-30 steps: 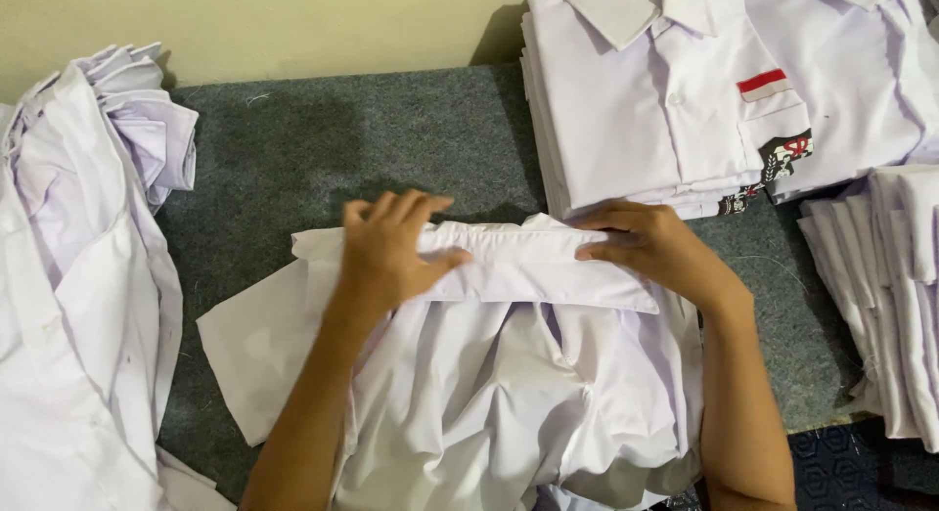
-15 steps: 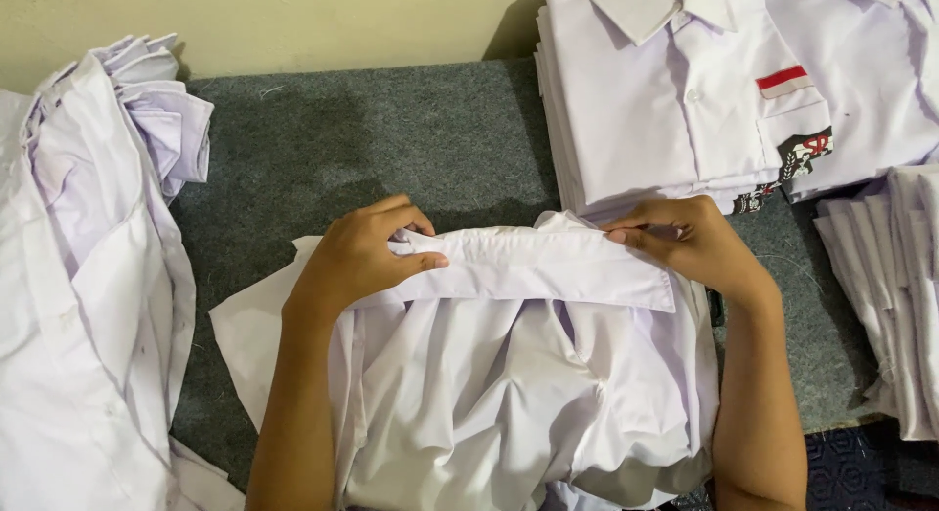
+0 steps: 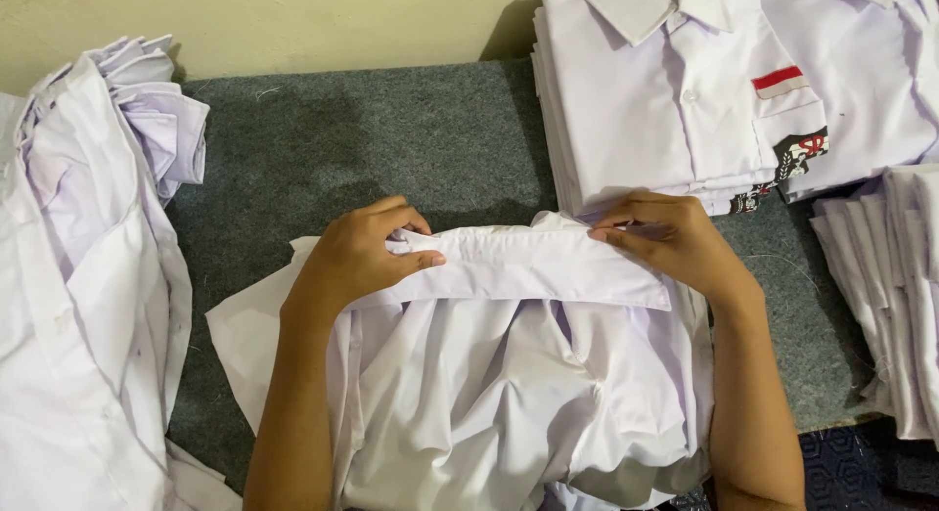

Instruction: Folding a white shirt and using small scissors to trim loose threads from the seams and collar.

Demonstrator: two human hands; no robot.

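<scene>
Currently folding white shirt (image 3: 509, 403), lying bunched on grey felt mat (image 3: 391, 139) before person | step: squaring collar (image 3: 528, 266) | left hand (image 3: 357, 257) pinching collar's left end, right hand (image 3: 675, 242) pinching right end | next likely calling for flattening body, tucking sleeves | folded shirt stack (image 3: 675, 100) beyond, loose shirts (image 3: 88, 276) left.

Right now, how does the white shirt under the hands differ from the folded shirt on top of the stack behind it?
The shirt under the hands lies rumpled and unfolded; the folded shirt is flat and squared on its stack. The left hand and right hand pinch the first one's collar; the folded shirt goes untouched. The folded shirt shows a red badge and patterned pocket; the other shows none. Both are white.
</scene>
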